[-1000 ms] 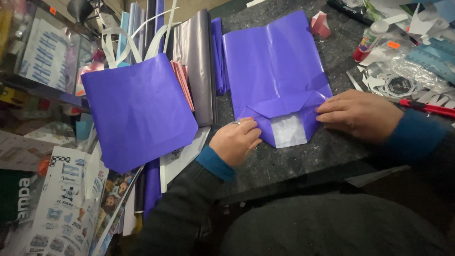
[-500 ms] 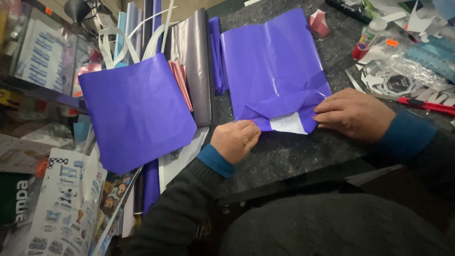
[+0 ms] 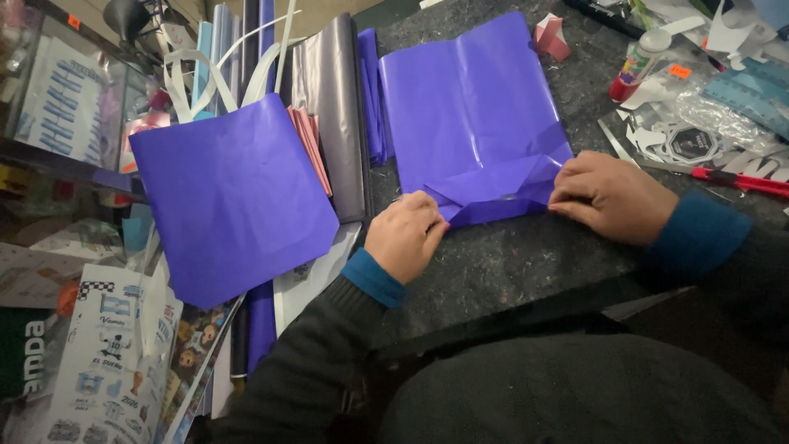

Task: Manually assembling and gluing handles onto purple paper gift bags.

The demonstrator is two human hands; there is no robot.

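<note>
On the dark speckled work surface (image 3: pixel 526 263), the left hand (image 3: pixel 405 234) and right hand (image 3: pixel 610 196) press with curled fingers onto the folded near edge of a glossy purple paper sheet (image 3: pixel 468 107), pinning it flat.

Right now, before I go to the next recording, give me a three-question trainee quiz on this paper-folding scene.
1. True or false: both hands press on the folded near edge of the purple sheet on the dark table.
2. Which lies beside the left hand, on its outer side? A) a second purple sheet B) a red cup C) a pair of pliers
3. Fill in: beyond the right hand, near the table's far edge, stands a white-capped ___.

Key: 1 true; 2 A; 3 glue stick.
</note>
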